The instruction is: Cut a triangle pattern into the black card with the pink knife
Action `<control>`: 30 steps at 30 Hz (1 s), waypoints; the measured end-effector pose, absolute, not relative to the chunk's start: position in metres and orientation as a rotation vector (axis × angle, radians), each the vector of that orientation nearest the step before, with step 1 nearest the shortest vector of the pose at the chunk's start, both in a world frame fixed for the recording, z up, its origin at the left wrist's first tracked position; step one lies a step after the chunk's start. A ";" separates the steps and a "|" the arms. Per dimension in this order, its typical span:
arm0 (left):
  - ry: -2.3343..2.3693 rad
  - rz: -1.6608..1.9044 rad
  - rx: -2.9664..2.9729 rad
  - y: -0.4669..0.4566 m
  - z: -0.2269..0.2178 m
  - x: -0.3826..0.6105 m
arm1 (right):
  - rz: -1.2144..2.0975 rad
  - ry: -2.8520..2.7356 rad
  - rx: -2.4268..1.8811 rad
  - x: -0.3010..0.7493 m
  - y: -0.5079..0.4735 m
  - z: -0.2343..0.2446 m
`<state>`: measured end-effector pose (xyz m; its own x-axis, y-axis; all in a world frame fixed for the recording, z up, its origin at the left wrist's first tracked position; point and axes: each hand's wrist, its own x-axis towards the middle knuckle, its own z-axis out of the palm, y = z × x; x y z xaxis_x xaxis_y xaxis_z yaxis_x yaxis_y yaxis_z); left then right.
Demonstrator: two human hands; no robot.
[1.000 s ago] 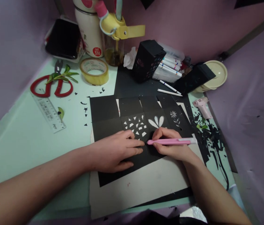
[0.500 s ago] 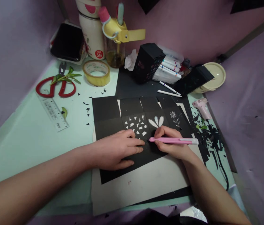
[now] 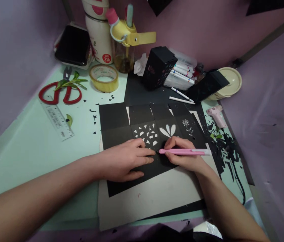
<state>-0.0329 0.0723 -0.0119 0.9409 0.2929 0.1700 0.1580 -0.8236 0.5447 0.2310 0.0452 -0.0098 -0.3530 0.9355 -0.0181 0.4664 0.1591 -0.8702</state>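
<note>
My left hand [image 3: 129, 159] lies flat on a sheet of black card [image 3: 116, 139], its fingers stretched out toward the right. In my right hand [image 3: 184, 154] is a slim pink craft knife [image 3: 179, 152], held like a pen with its tip pointing left, low over the card close to my left fingertips. Whether the tip touches the card is hard to make out. Several small angular openings and a petal-shaped cut-out [image 3: 168, 130] show pale through the card. Further right is a small flower cut-out [image 3: 187, 126]. Beneath the card lies a grey board [image 3: 152, 198].
Red-handled scissors [image 3: 60, 94], a clear ruler [image 3: 58, 122] and a roll of yellow tape [image 3: 104, 79] lie to the left. Bottles [image 3: 99, 40] and a black paper box [image 3: 159, 67] stand behind. Black scraps [image 3: 229, 151] are heaped at the right, near a small pink device [image 3: 216, 116].
My right hand and the craft knife have shifted slightly left, toward my left fingertips. My left hand stays in place on the card.
</note>
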 end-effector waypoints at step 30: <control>0.341 0.306 2.559 0.073 -0.011 -0.033 | 1.187 -1.908 -1.380 0.228 0.049 -0.006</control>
<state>-0.0333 0.0730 -0.0112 0.9422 0.3006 0.1478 0.1791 -0.8249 0.5361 0.2284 0.0489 -0.0062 -0.3616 0.9278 -0.0917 0.4922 0.1064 -0.8639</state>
